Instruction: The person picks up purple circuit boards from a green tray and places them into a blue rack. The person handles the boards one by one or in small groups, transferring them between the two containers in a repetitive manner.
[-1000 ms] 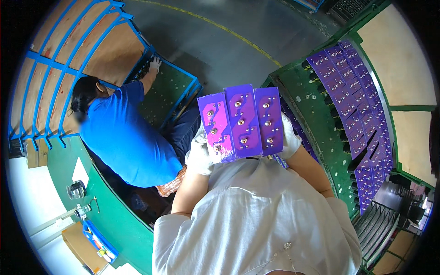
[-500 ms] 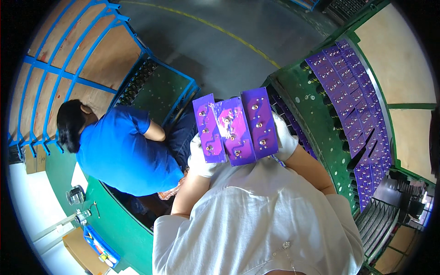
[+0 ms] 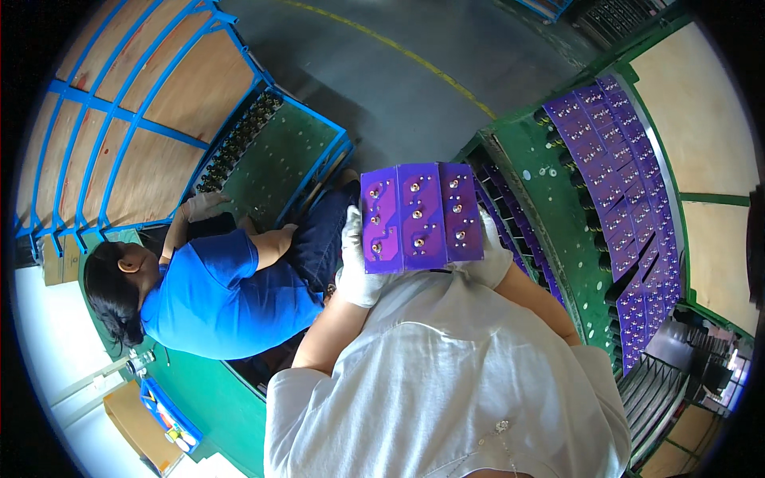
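Note:
Three purple circuit boards (image 3: pixel 408 231) are held side by side in front of my chest, their edges nearly level, each with a column of metal studs. My left hand (image 3: pixel 355 263), in a white glove, grips the left side of the boards, with its fingers up along that edge. My right hand (image 3: pixel 492 261), also gloved in white, holds them at the lower right. Most of its fingers are hidden behind the boards.
To my right, rows of purple boards (image 3: pixel 610 171) lie on a green rack (image 3: pixel 550 211). At left, a co-worker in a blue shirt (image 3: pixel 231 299) bends near a blue-framed cart (image 3: pixel 307 143). A green table (image 3: pixel 215 410) holds a blue tray (image 3: pixel 171 418).
The boards were uneven and tilted; now they stand level, close together and slightly lower. More of my gloved hands shows. The co-worker has leaned left, with a gloved hand out toward the cart.

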{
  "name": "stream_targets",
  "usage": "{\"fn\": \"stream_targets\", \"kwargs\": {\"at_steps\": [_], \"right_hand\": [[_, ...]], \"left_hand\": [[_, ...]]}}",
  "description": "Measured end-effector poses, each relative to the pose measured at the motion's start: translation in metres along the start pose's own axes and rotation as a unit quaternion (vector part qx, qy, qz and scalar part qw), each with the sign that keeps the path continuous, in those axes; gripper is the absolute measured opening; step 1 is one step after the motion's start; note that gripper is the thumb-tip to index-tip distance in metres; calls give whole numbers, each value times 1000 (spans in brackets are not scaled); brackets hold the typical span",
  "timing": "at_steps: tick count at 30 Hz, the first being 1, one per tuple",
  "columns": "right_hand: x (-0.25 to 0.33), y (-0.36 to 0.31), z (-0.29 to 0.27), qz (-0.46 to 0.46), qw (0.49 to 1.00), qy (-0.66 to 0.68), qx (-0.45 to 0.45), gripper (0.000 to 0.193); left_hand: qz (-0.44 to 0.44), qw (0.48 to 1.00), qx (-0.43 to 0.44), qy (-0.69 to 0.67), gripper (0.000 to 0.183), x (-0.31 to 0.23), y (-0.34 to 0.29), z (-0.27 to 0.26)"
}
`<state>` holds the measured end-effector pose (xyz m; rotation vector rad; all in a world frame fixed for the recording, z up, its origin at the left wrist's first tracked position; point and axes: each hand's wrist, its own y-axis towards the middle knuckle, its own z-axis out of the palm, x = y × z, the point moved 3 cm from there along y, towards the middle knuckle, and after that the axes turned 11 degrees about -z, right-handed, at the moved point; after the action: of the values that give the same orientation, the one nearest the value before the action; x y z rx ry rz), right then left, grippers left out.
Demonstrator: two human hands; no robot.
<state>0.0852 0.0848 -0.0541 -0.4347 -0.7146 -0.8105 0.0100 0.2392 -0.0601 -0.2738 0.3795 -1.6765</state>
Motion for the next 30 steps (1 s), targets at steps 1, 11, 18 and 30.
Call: {"fn": "stream_targets", "kwargs": {"at_steps": [1, 11, 18, 30], "right_hand": [[0, 0, 3, 15, 997, 76, 0, 31], [2, 17, 18, -7, 967, -221, 129, 42], [-39, 59, -8, 167, 973, 159, -11, 31], [-148, 145, 27, 353, 935, 15, 21, 36]], "left_hand": [[-1, 1000, 0, 7, 49, -1, 1, -8], [161, 945, -22, 285, 73, -13, -18, -7], [177, 949, -110, 238, 66, -26, -21, -38], [224, 963, -150, 26, 46, -57, -32, -113]]}}
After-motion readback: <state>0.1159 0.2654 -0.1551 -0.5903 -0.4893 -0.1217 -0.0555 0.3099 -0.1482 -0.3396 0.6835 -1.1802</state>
